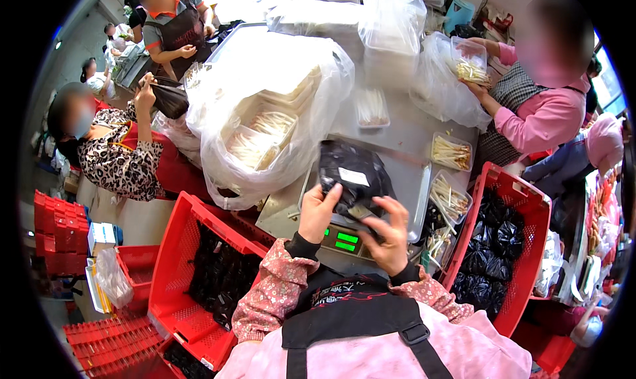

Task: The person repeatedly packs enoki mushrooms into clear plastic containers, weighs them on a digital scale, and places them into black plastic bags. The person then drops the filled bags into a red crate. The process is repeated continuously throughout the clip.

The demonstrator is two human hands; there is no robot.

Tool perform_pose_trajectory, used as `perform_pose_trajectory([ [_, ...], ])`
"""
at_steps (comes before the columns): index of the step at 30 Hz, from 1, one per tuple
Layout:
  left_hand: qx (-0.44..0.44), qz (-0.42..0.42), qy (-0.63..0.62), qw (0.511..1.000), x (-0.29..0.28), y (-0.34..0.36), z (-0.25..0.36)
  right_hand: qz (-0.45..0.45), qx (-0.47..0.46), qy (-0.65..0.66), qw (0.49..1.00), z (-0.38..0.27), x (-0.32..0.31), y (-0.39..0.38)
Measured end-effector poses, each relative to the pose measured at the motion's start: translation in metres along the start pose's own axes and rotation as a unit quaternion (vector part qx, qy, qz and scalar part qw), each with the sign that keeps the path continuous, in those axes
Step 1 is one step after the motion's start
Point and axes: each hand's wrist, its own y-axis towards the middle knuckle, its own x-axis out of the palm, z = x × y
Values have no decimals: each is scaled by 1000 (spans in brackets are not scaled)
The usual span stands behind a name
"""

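Observation:
A filled black plastic bag (379,175) with a white label is held tilted over the metal tray (412,203) of a weighing scale in front of me. My left hand (318,213) grips the bag's near left side, its thumb pressed on the plastic. At the bag's near right edge, my right hand (387,236) has a dark fold of it between thumb and fingers, slightly smeared by motion. A small beige patch (360,211) shows on the bag between both hands. Below them glows the scale's green display (347,237).
A big clear bag (212,134) of white trays stands left of the scale. Tubs of pale mushrooms (452,151) line its right. Red crates (169,293) with black bags flank me. Co-workers handle a tub (472,64) at right and a black bag (169,98) at left.

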Motion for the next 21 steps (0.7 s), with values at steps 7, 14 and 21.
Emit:
perform_pose_trajectory([
  [7,105,37,-83,990,24,-26,14,-174,243,377,877,48,9,-30],
  [14,118,77,77,987,3,-59,2,37,468,604,644,32,8,27],
  [21,83,105,102,986,-12,-69,-28,-100,495,558,659,31,17,-2],
])
